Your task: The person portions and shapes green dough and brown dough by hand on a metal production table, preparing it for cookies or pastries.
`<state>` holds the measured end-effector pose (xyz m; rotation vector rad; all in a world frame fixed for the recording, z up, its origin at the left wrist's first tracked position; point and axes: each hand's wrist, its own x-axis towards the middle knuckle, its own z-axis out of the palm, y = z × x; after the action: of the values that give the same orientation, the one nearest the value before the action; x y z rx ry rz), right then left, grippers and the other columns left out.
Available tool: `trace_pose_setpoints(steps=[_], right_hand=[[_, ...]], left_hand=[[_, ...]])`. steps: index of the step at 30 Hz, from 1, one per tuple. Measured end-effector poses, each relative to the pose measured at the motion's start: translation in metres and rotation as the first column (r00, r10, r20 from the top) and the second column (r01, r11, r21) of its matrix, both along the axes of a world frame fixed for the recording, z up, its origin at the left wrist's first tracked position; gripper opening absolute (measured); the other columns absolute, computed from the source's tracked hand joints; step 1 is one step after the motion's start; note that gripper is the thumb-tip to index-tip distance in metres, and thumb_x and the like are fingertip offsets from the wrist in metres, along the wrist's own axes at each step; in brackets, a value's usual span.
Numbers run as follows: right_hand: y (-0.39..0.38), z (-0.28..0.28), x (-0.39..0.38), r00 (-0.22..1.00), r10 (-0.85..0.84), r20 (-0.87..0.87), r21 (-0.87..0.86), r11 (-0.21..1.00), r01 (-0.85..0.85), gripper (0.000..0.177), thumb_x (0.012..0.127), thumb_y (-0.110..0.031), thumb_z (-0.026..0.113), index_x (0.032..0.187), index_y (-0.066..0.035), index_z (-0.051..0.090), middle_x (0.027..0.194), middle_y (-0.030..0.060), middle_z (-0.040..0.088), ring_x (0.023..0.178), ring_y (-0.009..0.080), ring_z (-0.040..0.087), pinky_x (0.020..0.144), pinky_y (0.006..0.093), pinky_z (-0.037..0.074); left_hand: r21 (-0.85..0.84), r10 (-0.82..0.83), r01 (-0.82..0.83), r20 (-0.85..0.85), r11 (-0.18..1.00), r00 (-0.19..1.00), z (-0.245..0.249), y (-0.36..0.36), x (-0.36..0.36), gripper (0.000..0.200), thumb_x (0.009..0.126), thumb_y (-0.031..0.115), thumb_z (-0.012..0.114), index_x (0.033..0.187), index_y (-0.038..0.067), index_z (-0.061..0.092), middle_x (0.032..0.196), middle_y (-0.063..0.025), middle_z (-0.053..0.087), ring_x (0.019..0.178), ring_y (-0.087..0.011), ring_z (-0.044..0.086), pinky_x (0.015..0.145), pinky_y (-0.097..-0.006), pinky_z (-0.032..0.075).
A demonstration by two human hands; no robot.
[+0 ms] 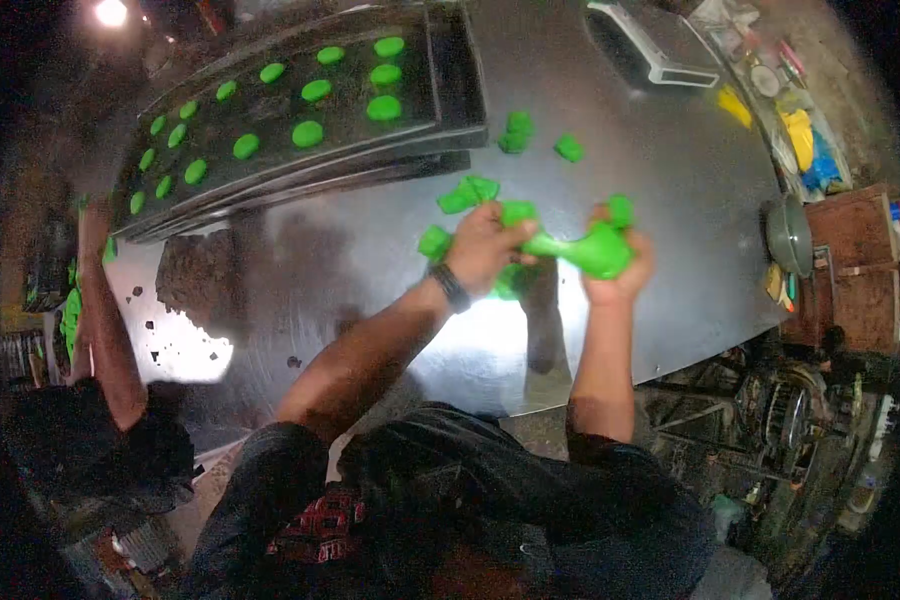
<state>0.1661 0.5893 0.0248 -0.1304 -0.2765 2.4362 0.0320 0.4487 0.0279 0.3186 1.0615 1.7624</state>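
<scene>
Two grips, our left grip and right grip, each pinch one stretched lump of soft bright-green dough, centre frame, above the shiny steel bench.

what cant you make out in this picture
Head view: the left hand covers its end of the green dough, hiding the grip beneath.
Head view: the dough covers part of the right hand.
Head view: the clutter at the right edge is too small and blurred to name.
Head view: only a co-worker's arm shows; darkness hides the rest.
</scene>
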Motion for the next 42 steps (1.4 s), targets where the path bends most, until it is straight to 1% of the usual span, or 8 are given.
trace_pose_setpoints(steps=[14, 20, 24, 28, 29, 35, 38, 42], right_hand=[[0.127, 0.173, 0.117, 0.886, -0.309, -0.345, 0.299, 0.859, 0.416, 0.022, 0.07, -0.015, 0.052, 0.086, -0.001, 0.046, 0.078, 0.0097, 0.039, 0.077, 0.0244, 0.044, 0.078, 0.0422, 0.04], [0.168, 0.221, 0.208, 0.362, -0.894, -0.265, 0.466, 0.21, 0.859, 0.031, 0.07, -0.019, 0.05, 0.092, 0.003, 0.052, 0.09, 0.0175, 0.051, 0.088, 0.0314, 0.052, 0.079, 0.0488, 0.042], [0.112, 0.229, 0.149, 0.814, -0.547, -0.196, 0.481, 0.67, 0.566, 0.024, 0.073, -0.015, 0.052, 0.093, -0.001, 0.055, 0.093, 0.0135, 0.053, 0.088, 0.0264, 0.053, 0.08, 0.0455, 0.044], [0.081, 0.177, 0.067, 0.96, -0.276, -0.054, 0.405, 0.873, 0.274, 0.017, 0.083, -0.014, 0.052, 0.097, -0.005, 0.056, 0.094, 0.0103, 0.055, 0.081, 0.0212, 0.055, 0.08, 0.0372, 0.046], [0.053, 0.174, 0.046, 0.895, -0.416, 0.16, 0.392, 0.859, 0.33, 0.027, 0.076, -0.012, 0.058, 0.103, -0.007, 0.055, 0.09, 0.0093, 0.059, 0.082, 0.0227, 0.056, 0.079, 0.041, 0.046], [-0.023, 0.121, 0.002, 0.937, -0.178, 0.299, 0.435, 0.9, 0.031, 0.025, 0.079, -0.012, 0.06, 0.103, -0.009, 0.052, 0.09, 0.0072, 0.056, 0.081, 0.0195, 0.054, 0.074, 0.0343, 0.047], [-0.04, 0.113, -0.012, 0.82, -0.375, 0.431, 0.439, 0.882, 0.172, 0.02, 0.08, -0.014, 0.062, 0.098, -0.01, 0.053, 0.083, 0.0044, 0.054, 0.074, 0.0161, 0.053, 0.067, 0.0307, 0.046], [0.013, 0.106, 0.015, 0.728, -0.551, 0.409, 0.28, 0.835, 0.474, 0.012, 0.081, -0.017, 0.064, 0.088, -0.014, 0.055, 0.07, -0.0009, 0.05, 0.057, 0.0117, 0.047, 0.051, 0.0263, 0.041]], left_hand=[[-0.036, 0.229, -0.236, -0.132, 0.971, 0.964, 0.011, 0.041, -0.023, 0.042, 0.079, 0.008, 0.068, 0.112, 0.007, 0.042, 0.096, -0.0069, 0.057, 0.081, -0.0188, 0.06, 0.06, -0.0322, 0.053], [-0.186, 0.395, -0.407, -0.099, 0.894, 0.913, 0.006, 0.004, -0.056, 0.034, 0.082, 0.012, 0.066, 0.11, 0.006, 0.046, 0.095, -0.0071, 0.059, 0.079, -0.0181, 0.06, 0.063, -0.0321, 0.054], [0.045, 0.241, -0.262, -0.562, 0.964, 0.791, 0.02, 0.023, -0.029, 0.034, 0.082, 0.012, 0.066, 0.111, 0.005, 0.05, 0.097, -0.0082, 0.059, 0.08, -0.0156, 0.061, 0.063, -0.0245, 0.05], [-0.066, -0.009, -0.168, -0.946, 0.984, 0.324, 0.017, 0.047, -0.015, 0.043, 0.087, 0.032, 0.06, 0.118, 0.004, 0.05, 0.102, -0.0094, 0.059, 0.096, -0.0194, 0.057, 0.082, -0.033, 0.046], [-0.107, -0.1, 0.023, -0.804, 0.994, 0.586, 0.036, 0.042, -0.006, 0.063, 0.081, 0.052, 0.059, 0.118, 0.0, 0.052, 0.121, -0.0218, 0.051, 0.114, -0.0308, 0.049, 0.095, -0.0413, 0.039], [0.157, -0.069, 0.293, -0.77, 0.943, 0.634, 0.088, 0.007, 0.011, 0.056, 0.078, 0.038, 0.069, 0.114, -0.002, 0.055, 0.106, -0.0158, 0.062, 0.095, -0.0192, 0.06, 0.081, -0.034, 0.049], [-0.124, -0.196, 0.152, -0.645, 0.981, 0.738, 0.102, -0.025, 0.018, 0.039, 0.079, 0.02, 0.071, 0.108, -0.004, 0.058, 0.091, -0.0107, 0.066, 0.077, -0.0134, 0.063, 0.07, -0.0284, 0.052], [0.094, 0.041, -0.017, -0.264, 0.995, 0.964, 0.062, -0.041, 0.011, 0.025, 0.081, 0.005, 0.065, 0.102, -0.003, 0.056, 0.087, -0.0104, 0.065, 0.073, -0.0142, 0.063, 0.065, -0.0262, 0.053]])
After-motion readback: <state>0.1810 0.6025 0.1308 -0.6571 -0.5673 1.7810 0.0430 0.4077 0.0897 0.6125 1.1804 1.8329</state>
